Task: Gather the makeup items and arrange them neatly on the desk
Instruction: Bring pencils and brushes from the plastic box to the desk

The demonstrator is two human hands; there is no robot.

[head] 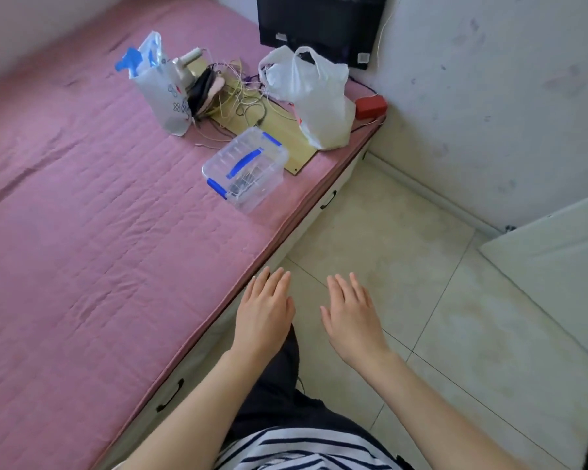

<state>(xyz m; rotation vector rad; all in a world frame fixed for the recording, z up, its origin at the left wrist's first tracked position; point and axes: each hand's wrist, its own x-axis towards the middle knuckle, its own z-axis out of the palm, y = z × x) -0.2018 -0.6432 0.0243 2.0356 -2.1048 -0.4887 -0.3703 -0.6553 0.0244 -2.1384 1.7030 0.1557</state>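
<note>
Head view: clear box (245, 169) diagonal.

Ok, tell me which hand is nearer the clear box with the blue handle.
Left. The left hand hovers over the bed's edge, below the clear box. The right hand hangs over the floor tiles, further to the right of it. Both are empty and well short of it.

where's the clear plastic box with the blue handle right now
In the head view, the clear box sits on the pink bed cover near the bed's right edge, just in front of the wooden board and white plastic bag.
</note>
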